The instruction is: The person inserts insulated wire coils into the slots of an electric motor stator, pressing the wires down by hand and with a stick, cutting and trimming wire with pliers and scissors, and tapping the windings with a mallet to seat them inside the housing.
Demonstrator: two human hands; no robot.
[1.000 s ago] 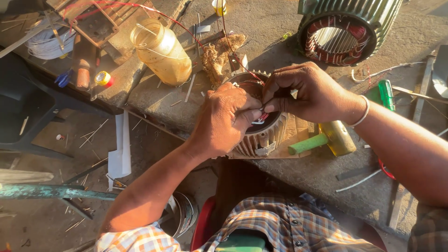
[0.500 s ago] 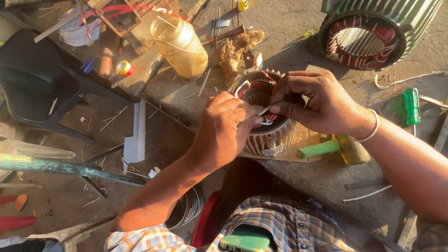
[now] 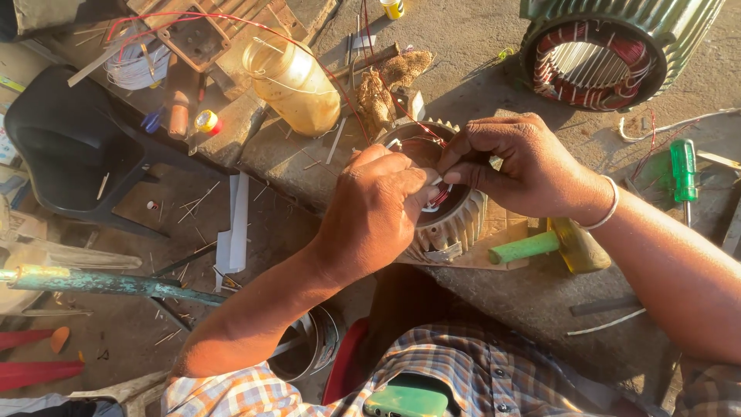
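Presently both hands meet over the small finned motor stator (image 3: 451, 220), which sits on the concrete ledge (image 3: 494, 301) directly before the person. Left hand (image 3: 378, 208) and right hand (image 3: 513, 166) — fingertips together — pinch a thin white strip (image 3: 437, 182) at the stator's bore. Green-handled hammer (image 3: 540, 247) lies just beside it; a larger stator (image 3: 602, 54) stands well apart.

Clutter on the concrete table (image 3: 478, 46) around a yellowish plastic jar.

The yellowish plastic jar (image 3: 293, 77) lies tilted at the table's far left. Left of it sits a coil of white wire (image 3: 135, 66); below that, a small yellow tape roll (image 3: 206, 121). Far right of the jar stands a large green motor stator (image 3: 610, 54), with a green-handled screwdriver (image 3: 683, 170) below it. A black chair (image 3: 77, 154) stands lower left of the jar.
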